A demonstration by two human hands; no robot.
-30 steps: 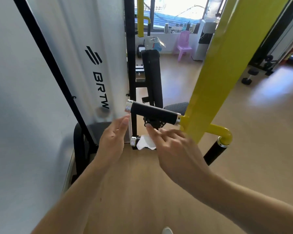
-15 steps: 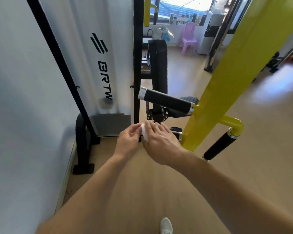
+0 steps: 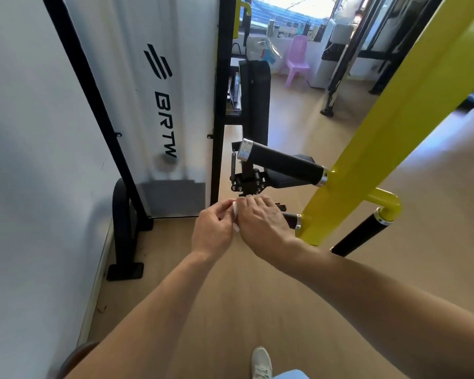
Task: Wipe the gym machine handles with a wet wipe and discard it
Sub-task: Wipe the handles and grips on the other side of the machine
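Head: both hands (image 3: 241, 228) pinch upright wipe (image 3: 234, 218).

1. Lettering "BRTW" (image 3: 166, 125) is running top to bottom in black capitals, turned sideways, on the white shroud panel (image 3: 126, 77) of the gym machine, left of the frame's centre.
2. A black logo mark (image 3: 157, 61) of three slanted bars is sitting just above that lettering on the same panel, in the upper left-centre of the frame.
3. Items on the windowsill (image 3: 290, 30) at the upper centre are showing no readable labels; they are too small and blurred.
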